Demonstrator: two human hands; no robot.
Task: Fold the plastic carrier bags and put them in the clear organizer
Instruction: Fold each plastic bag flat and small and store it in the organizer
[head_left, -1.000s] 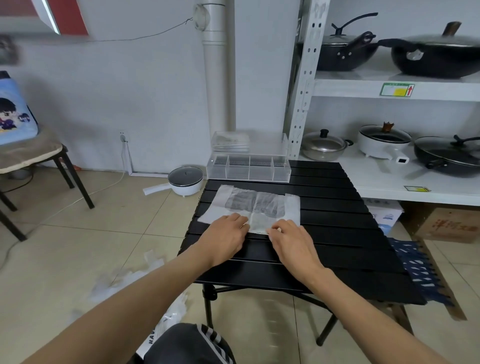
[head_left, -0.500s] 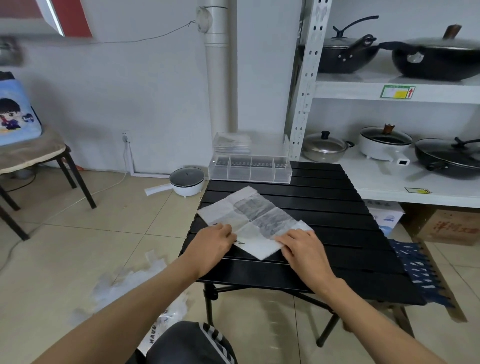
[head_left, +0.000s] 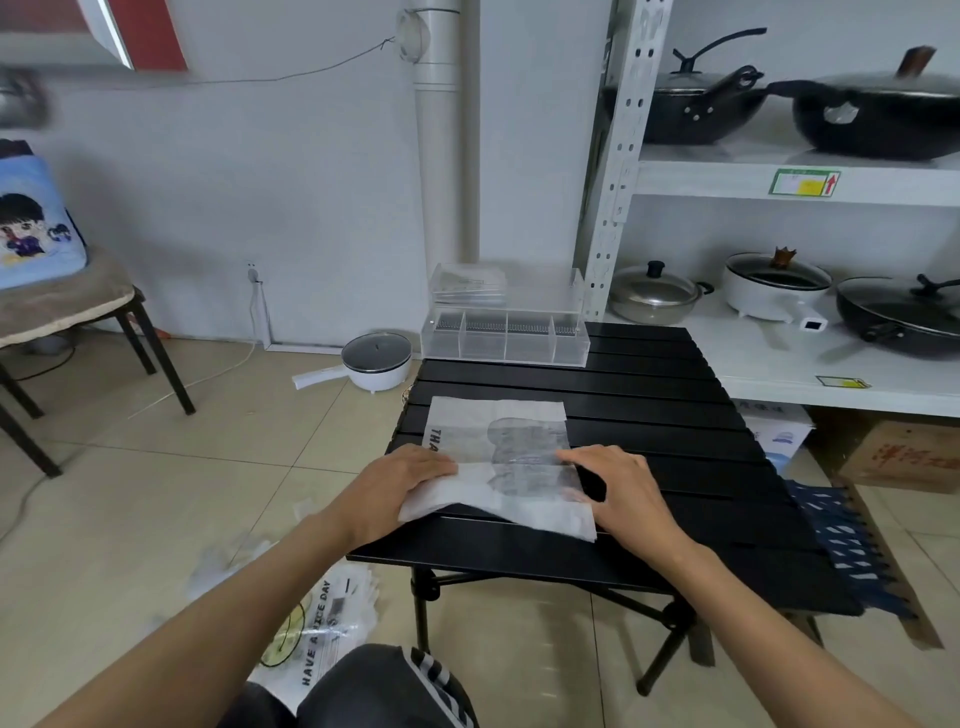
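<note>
The left hand (head_left: 402, 480) lies flat, fingers straight, pressing the left edge of the white plastic carrier bag (head_left: 501, 462). The right hand (head_left: 615, 486) lies flat too, fingers straight on the bag's right edge. The half-folded bag lies between them on a black slatted folding table (head_left: 675, 467). Far past the fingertips, the clear organizer (head_left: 506, 340) sits at the table's back edge. Right of the hands, white shelves (head_left: 810, 182) hold pots and pans. Left of the table, more bags (head_left: 322, 618) lie on the tiled floor (head_left: 182, 493).
</note>
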